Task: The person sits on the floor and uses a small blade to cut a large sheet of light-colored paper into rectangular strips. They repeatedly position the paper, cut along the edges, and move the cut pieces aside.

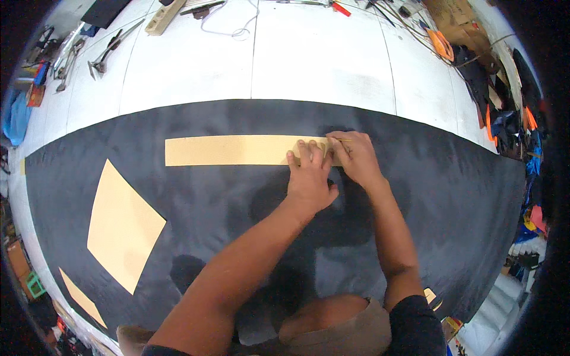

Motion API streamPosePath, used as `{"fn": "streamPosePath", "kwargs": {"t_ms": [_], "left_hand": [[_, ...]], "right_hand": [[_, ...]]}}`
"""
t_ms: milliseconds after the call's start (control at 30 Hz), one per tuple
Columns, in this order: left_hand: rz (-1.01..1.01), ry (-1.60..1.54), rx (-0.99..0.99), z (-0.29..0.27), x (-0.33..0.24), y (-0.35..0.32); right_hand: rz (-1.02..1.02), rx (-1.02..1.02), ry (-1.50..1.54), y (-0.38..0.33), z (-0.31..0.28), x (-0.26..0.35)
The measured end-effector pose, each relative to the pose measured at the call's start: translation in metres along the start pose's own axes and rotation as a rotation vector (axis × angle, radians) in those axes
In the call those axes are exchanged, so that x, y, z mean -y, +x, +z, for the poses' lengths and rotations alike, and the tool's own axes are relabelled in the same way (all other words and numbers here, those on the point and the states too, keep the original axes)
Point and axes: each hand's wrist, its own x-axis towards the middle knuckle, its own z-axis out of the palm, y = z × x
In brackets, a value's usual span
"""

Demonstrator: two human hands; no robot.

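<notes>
A long tan cardboard strip (228, 150) lies flat on a large black sheet (237, 207) that covers the near part of a white table (320, 59). My left hand (309, 175) presses down on the strip's right end with fingers spread flat. My right hand (351, 155) sits just right of it at the strip's end, fingers pinched around a thin marking tool whose kind I cannot make out, its tip at the strip's upper edge.
A wide tan template (123, 225) and a narrow tan one (82, 298) lie on the black sheet at left. Metal shears (104, 56), a wooden block (161, 18), a cable (228, 26) and orange and black scraps (442, 44) crowd the table's far edges.
</notes>
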Motion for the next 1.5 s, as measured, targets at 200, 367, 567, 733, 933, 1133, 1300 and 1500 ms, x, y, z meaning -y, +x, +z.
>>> {"fn": "streamPosePath", "kwargs": {"t_ms": [200,367,567,733,933,1133,1300,1500], "left_hand": [[0.018,-0.132,-0.012,0.013,0.002,-0.004],[-0.014,-0.278,0.028,0.017,0.003,0.0],[-0.037,-0.058,-0.019,0.005,0.0,-0.006],[-0.002,-0.083,0.058,-0.002,-0.003,-0.003],[0.0,-0.211,-0.072,0.011,-0.002,0.002],[-0.03,0.005,0.041,0.003,0.002,-0.013],[-0.071,-0.195,-0.011,0.019,0.0,-0.096],[0.085,-0.361,0.128,0.02,0.029,-0.186]], "right_hand": [[-0.236,0.219,0.043,0.055,0.036,0.04],[-0.263,0.294,0.093,0.077,0.063,0.072],[-0.312,0.221,-0.136,0.054,0.024,0.041],[-0.263,0.277,-0.044,0.068,0.036,0.051],[-0.312,0.32,0.029,0.094,0.079,0.092],[-0.001,0.018,0.346,0.05,0.014,0.053],[0.317,-0.303,0.403,-0.059,0.004,0.039],[-0.043,0.15,-0.027,-0.166,0.067,0.103]]}}
